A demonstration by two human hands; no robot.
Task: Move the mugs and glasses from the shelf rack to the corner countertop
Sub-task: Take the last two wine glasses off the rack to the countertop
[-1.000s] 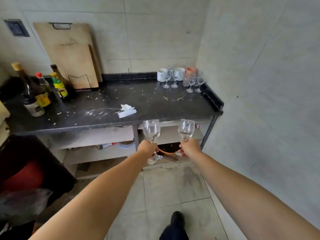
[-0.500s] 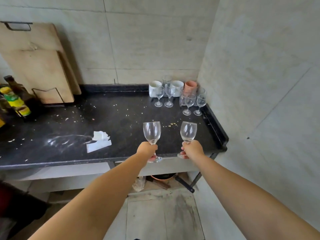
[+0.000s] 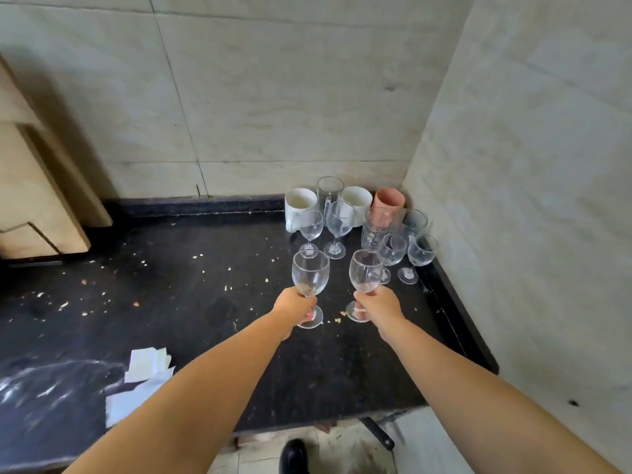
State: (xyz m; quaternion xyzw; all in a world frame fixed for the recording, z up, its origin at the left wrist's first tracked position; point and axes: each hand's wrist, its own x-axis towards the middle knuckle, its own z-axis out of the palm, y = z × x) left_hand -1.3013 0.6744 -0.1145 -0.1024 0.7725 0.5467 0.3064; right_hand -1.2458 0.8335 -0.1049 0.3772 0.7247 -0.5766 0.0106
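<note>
Black countertop (image 3: 205,302) corner already holds a cluster of mugs (image 3: 299,203) and glasses (image 3: 337,224). Left hand (image 3: 295,304) and right hand (image 3: 376,306) each grip a wine glass stem, left glass (image 3: 310,273) and right glass (image 3: 365,270) upright near the cluster, not yet set down; shelf rack out of view, so remaining count unknown.

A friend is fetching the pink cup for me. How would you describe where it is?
Find the black countertop where the two tiled walls meet. The pink cup stands deepest in that corner, behind the wine glasses. It is the only coloured, opaque piece; its neighbours are white mugs or clear glass.
</note>
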